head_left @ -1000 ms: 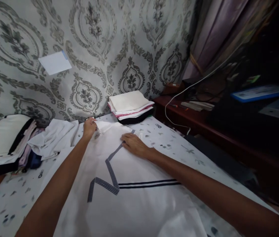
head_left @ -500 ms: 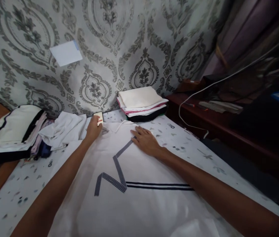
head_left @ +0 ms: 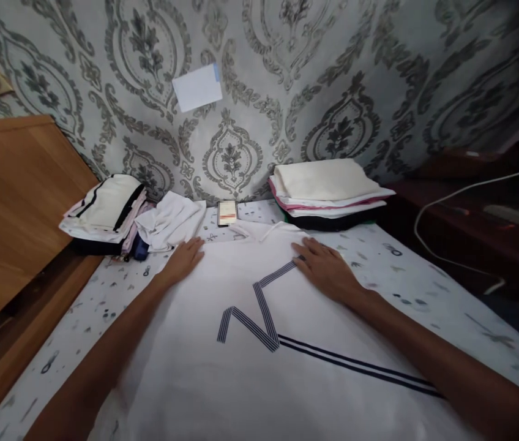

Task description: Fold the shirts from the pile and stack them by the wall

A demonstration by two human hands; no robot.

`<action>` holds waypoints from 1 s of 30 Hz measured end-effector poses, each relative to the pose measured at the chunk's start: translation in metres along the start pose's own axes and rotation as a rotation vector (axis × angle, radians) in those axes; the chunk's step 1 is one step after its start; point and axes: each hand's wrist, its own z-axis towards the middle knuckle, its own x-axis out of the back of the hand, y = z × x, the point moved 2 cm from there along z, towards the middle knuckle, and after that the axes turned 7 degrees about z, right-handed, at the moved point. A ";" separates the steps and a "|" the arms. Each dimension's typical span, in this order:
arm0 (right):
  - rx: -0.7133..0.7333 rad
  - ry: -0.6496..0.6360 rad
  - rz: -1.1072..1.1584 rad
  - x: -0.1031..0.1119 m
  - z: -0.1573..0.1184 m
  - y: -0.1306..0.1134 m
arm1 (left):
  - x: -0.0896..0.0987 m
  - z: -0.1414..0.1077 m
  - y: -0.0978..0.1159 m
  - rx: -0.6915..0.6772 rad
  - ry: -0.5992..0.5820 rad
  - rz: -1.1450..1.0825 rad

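Observation:
A white shirt (head_left: 223,282) with a dark striped zigzag and two dark bands lies spread out before me, its collar end toward the wall. My left hand (head_left: 185,260) rests flat on the shirt's left shoulder, fingers stretched out. On the right shoulder lies my right hand (head_left: 326,267), open, its fingertips beside the upper end of the zigzag stripe. Just beyond the collar a phone (head_left: 227,213) with a lit screen lies on the patterned sheet. Neither hand is closed on anything.
Folded clothes (head_left: 330,180) are stacked against the wall at the back right. Another clothes stack (head_left: 103,211) stands at the left beside a crumpled white garment (head_left: 172,220). A wooden panel (head_left: 21,214) borders the left side. A white cable (head_left: 425,214) hangs at the right.
My left hand has let go of the phone and come down onto the shirt's left shoulder. My right hand stays on the right shoulder. The view has turned left.

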 end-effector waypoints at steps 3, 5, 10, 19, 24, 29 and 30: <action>0.012 0.011 -0.006 0.006 -0.001 -0.010 | 0.001 -0.005 0.001 0.036 0.071 0.063; 0.074 -0.009 0.031 0.010 0.001 -0.028 | 0.002 -0.013 0.016 0.010 0.120 0.076; 0.343 -0.144 0.250 0.003 0.029 -0.092 | -0.001 -0.035 0.060 -0.189 0.061 -0.030; 0.221 -0.142 0.207 -0.041 0.084 -0.104 | -0.004 -0.056 0.011 -0.037 -0.074 0.019; 0.217 -0.140 0.173 -0.041 0.082 -0.105 | -0.003 -0.065 -0.013 0.047 -0.093 0.047; 0.235 -0.134 0.127 -0.027 0.067 -0.128 | 0.005 -0.063 -0.025 0.121 -0.134 0.041; 0.260 -0.129 0.126 -0.025 0.064 -0.135 | 0.006 -0.061 -0.025 0.141 -0.135 0.056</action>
